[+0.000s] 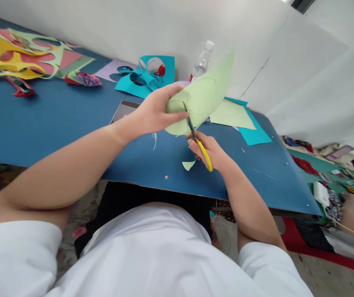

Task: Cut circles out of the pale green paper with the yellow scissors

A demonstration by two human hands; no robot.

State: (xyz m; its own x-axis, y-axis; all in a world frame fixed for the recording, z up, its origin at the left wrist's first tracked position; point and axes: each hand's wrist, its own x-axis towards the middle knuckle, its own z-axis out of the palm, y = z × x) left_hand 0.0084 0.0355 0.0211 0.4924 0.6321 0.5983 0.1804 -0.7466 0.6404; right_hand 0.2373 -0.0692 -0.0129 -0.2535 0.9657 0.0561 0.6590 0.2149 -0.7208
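Observation:
A light green sheet of paper (209,97) with circles drawn on it is raised above the blue table. My left hand (156,108) grips the sheet by its left part, fingers on its face. In my right hand (209,149) are yellow-handled scissors (204,154), their dark blades lying against the paper near the drawn circles. The blade tips come close to my left fingers. A curled green scrap (189,165) sits just below the scissors, and a thin green sliver (155,141) lies to the left.
Cut-out yellow paper (0,55) and other coloured scraps pile up at the far left, near a red-and-black tool (20,87). Blue cut paper (144,78) and a plastic bottle (202,62) stand by the wall. Further right are green and blue sheets (253,134) and another person's arm (352,212).

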